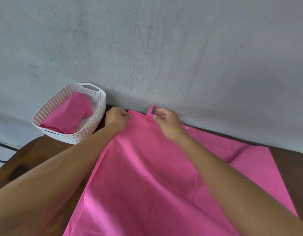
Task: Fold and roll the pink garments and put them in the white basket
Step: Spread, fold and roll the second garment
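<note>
No brand, label or writing can be read on any of the things. A pink garment [147, 167] lies spread on the brown wooden desk [28, 160], its far edge close to the grey wall [147, 48]. The left hand [116, 120] pinches the far edge with a closed grip. The right hand [167, 124] holds the small strap loop [152, 110] at the same edge, also closed. On the left stands the white basket [96, 116], and a rolled pink garment [69, 114] lies inside it.
</note>
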